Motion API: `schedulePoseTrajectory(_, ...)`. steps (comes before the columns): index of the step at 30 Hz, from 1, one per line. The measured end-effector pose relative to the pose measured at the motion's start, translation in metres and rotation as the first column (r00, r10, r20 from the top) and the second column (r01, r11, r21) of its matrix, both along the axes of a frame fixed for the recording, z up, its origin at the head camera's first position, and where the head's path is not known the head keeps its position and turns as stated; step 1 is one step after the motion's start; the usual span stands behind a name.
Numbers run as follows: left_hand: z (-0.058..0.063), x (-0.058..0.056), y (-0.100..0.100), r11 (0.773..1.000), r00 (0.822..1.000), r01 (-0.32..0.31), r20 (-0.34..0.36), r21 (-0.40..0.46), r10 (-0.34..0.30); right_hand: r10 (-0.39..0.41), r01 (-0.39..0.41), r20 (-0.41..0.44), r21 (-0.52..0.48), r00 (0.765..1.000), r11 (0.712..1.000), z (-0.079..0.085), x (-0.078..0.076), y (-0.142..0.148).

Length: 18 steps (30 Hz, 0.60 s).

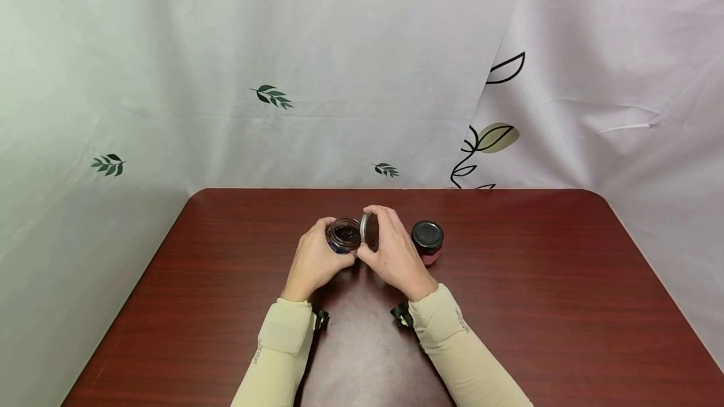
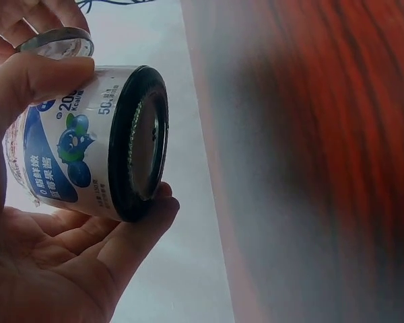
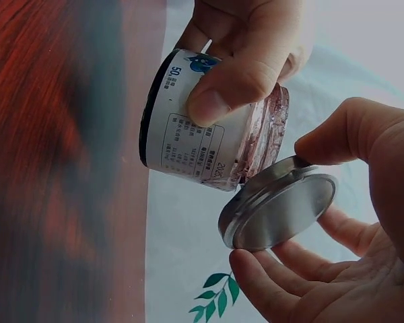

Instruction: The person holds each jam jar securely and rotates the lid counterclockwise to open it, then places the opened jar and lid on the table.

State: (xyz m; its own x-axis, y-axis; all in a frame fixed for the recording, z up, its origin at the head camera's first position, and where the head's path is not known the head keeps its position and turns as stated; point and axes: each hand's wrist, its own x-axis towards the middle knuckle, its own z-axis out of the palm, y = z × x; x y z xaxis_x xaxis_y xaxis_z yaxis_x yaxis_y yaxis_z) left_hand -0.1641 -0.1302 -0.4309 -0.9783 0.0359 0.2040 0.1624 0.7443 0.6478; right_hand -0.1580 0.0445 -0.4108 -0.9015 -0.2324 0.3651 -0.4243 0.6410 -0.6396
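Note:
My left hand (image 1: 318, 260) grips a glass jam jar (image 1: 344, 235), its thumb and fingers round the sides. In the left wrist view, the jar's white and blue label (image 2: 71, 145) carries a blueberry picture. Its mouth is uncovered, and dark contents show inside from the head view. My right hand (image 1: 396, 259) pinches a round metal lid (image 3: 283, 208) by its edge, between thumb and fingertips. The lid stands tilted right at the jar's rim, its flat silvery face turned away from the jar. Residue clings to the glass near the mouth.
A second jar, with a black lid (image 1: 427, 235) and reddish body (image 1: 431, 259), stands just right of my right hand. Both hands are over the far middle of the dark red wooden table (image 1: 226, 281). Behind its back edge hangs a white leaf-print cloth (image 1: 339, 68).

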Motion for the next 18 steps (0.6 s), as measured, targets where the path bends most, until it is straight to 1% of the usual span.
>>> schedulePoseTrajectory(7, -0.0006, -0.0005, -0.0003, 1.000, 1.000, -0.011, 0.017, 0.010, 0.011, -0.011, 0.011, 0.034, -0.003, 0.999, 1.000, 0.0001, 0.0007, -0.0007)
schedulePoseTrajectory(11, -0.0012, -0.0012, -0.0008, 1.000, 0.999, -0.019, 0.026, 0.011, 0.018, -0.019, 0.018, 0.039, 0.002, 0.999, 1.000, -0.0009, 0.0002, -0.0008)
schedulePoseTrajectory(18, -0.0019, -0.0006, -0.0012, 1.000, 1.000, -0.022, 0.018, 0.016, 0.022, -0.017, 0.018, 0.046, -0.010, 0.999, 1.000, -0.0025, -0.0002, -0.0010)
